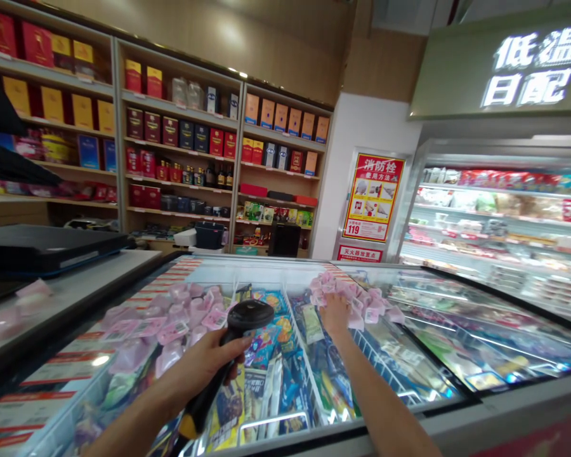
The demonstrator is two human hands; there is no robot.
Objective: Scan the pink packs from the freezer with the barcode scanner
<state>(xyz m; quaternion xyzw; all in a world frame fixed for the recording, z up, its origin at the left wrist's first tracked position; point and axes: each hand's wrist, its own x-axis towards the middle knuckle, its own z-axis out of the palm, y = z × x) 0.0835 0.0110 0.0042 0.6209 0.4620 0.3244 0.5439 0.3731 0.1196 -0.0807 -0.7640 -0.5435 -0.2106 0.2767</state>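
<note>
My left hand (221,355) is wrapped round the handle of a black barcode scanner (251,315), its head pointing away from me above the freezer glass. The scanner's lower grip has a yellow part. Farther off, my right hand (337,312) rests on a heap of small pink packages (371,304) with white labels. Its fingers curl in among them; the fingertips are hidden and slightly blurred. To the left of the scanner, a larger spread of similar pink packages (171,317) lies on the glass.
Below the glass of the chest freezer (461,397), wire baskets hold colourful bagged goods (285,374). At left, a counter (90,279) bears a black flat device (52,244) and more pink packages (9,320). Behind stand shelves of boxes (185,136) and a lit chiller (504,222).
</note>
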